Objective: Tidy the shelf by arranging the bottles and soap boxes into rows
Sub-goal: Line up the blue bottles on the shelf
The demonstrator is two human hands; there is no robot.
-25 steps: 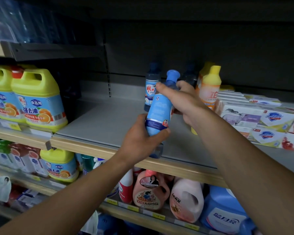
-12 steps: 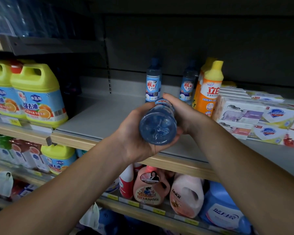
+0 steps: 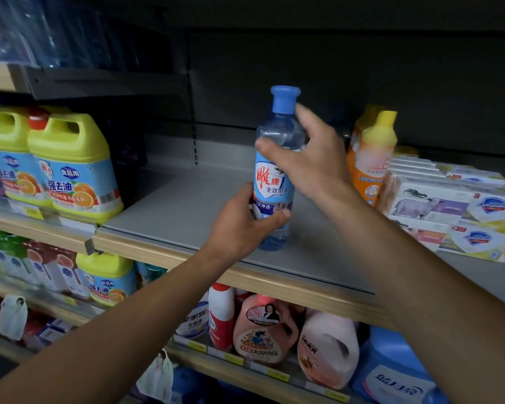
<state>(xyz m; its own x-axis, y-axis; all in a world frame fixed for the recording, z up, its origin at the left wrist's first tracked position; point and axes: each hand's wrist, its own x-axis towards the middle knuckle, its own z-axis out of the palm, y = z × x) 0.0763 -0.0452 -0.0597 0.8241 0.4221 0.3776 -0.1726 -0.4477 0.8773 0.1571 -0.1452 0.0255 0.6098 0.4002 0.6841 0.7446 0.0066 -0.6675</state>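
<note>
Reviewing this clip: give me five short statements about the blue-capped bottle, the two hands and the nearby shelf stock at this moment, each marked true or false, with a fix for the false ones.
1. The blue-capped bottle is upright. True.
2. The left hand grips the bottle's cap. False: it grips the lower body, around the label; the cap is bare.
3. The right hand is up at the bottle's upper part, fingers spread. True.
4. The orange bottle with the yellow cap stands to the left of the held bottle. False: it stands to the right, beside the soap boxes.
5. The yellow-topped jugs lie on their sides. False: they stand upright at the left, handles on top.
</note>
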